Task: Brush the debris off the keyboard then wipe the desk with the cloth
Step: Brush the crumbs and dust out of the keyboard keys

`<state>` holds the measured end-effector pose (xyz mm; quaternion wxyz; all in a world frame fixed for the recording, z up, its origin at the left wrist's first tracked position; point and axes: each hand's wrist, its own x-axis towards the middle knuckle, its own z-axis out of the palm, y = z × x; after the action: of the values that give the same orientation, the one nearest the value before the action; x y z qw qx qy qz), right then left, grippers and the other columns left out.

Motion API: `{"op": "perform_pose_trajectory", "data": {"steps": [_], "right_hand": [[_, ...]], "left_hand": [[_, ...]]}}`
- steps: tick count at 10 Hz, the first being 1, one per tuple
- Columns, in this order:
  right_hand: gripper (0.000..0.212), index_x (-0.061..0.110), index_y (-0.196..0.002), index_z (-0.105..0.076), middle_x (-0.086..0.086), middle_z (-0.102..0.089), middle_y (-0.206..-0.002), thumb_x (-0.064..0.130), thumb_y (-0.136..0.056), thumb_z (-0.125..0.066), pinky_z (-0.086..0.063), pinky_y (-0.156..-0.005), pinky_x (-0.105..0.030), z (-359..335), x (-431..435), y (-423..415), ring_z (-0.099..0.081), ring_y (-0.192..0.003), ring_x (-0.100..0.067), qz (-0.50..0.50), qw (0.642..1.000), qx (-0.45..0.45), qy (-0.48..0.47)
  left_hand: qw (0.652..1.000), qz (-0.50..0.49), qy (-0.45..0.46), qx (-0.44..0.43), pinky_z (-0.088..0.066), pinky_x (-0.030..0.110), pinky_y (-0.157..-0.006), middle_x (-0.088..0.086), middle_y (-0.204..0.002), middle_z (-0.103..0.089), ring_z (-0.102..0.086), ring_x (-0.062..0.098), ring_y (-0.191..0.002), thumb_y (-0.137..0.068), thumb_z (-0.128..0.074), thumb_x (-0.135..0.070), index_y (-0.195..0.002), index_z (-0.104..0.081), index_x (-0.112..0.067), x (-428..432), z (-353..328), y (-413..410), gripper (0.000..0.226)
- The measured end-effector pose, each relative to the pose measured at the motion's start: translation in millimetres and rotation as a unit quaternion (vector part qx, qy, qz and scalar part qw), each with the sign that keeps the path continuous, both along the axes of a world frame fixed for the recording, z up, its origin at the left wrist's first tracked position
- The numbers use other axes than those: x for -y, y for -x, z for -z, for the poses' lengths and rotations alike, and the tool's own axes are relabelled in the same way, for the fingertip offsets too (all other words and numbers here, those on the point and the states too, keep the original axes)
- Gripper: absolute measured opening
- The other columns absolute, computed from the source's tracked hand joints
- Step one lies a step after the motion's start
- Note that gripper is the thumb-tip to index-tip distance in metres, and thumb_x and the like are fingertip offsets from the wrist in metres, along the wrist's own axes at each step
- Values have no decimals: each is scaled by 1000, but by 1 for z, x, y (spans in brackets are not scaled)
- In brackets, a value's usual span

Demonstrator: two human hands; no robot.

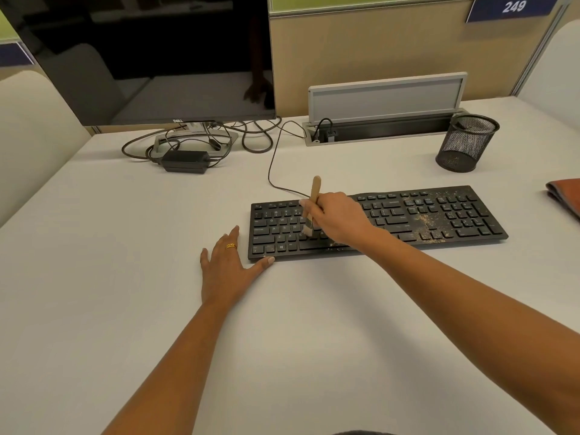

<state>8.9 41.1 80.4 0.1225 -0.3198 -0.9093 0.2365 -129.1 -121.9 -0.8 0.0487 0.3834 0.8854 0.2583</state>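
A black keyboard (439, 215) lies across the white desk (125, 246), its right half dusted with tan debris (423, 218). My right hand (339, 219) grips a small wooden-handled brush (314, 191), whose pale bristles touch the keys in the left half of the keyboard. My left hand (227, 263) lies flat on the desk with fingers spread, its thumb tip against the keyboard's front left corner. An orange-brown folded cloth (565, 194) sits at the right edge of view, partly cut off.
A dark monitor (150, 58) stands at the back left, with tangled cables and a black power adapter (185, 161) at its base. A cable box with raised lid (386, 102) sits behind the keyboard. A black mesh cup (464, 144) stands at back right.
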Motion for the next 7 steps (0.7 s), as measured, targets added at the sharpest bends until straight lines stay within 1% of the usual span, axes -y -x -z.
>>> {"op": "perform_pose_trajectory", "data": {"steps": [1,2,3,4,5,6,7], "right_hand": [[48,8,-96,-65,-7,-66,-87,38,-101,-28,-45,-71,-35,-2,5,5,-59,-79,-24,-18,999,39,-28],[47,8,-94,-64,-8,-66,-88,37,-101,-28,-45,-71,-34,-7,4,11,-60,-80,-26,-15,998,43,-52],[46,9,-97,-63,-7,-62,-82,38,-101,-27,-42,-65,-31,-9,4,12,-59,-77,-25,-5,995,36,-89],[45,9,-94,-62,-5,-57,-79,37,-101,-28,-38,-65,-30,-6,6,13,-57,-77,-25,-29,993,67,-94],[45,10,-89,-64,-2,-59,-78,37,-101,-30,-41,-67,-30,-8,4,15,-57,-76,-22,-42,996,53,-52],[45,11,-87,-66,6,-56,-68,39,-100,-33,-41,-67,-30,-11,1,10,-53,-65,-14,-64,997,30,8],[44,13,-86,-63,4,-54,-69,40,-100,-31,-39,-67,-29,-13,-5,1,-52,-66,-15,-69,993,85,-33]], "left_hand": [[1000,0,0,1,0,42,-119,2,-155,-28,-19,13,-145,-78,-60,-65,-151,-21,-17,0,0,-1,95],[1000,0,-2,1,0,42,-119,2,-155,-28,-19,13,-144,-78,-59,-65,-150,-21,-17,0,0,-1,95],[1000,1,-4,-3,-1,42,-119,1,-155,-29,-20,13,-144,-78,-59,-65,-150,-22,-16,0,1,0,95],[1000,0,-5,-1,0,41,-119,1,-155,-28,-20,13,-144,-78,-60,-64,-150,-22,-17,0,1,0,95],[1000,1,-5,-2,-1,41,-119,1,-155,-29,-20,13,-144,-78,-60,-64,-150,-22,-17,0,1,0,95],[1000,0,-6,-1,-1,41,-119,1,-154,-29,-20,13,-144,-78,-61,-64,-150,-22,-17,0,1,0,95],[1000,0,0,-4,-1,41,-118,1,-154,-29,-20,13,-144,-78,-60,-64,-151,-22,-16,0,1,0,95]]}}
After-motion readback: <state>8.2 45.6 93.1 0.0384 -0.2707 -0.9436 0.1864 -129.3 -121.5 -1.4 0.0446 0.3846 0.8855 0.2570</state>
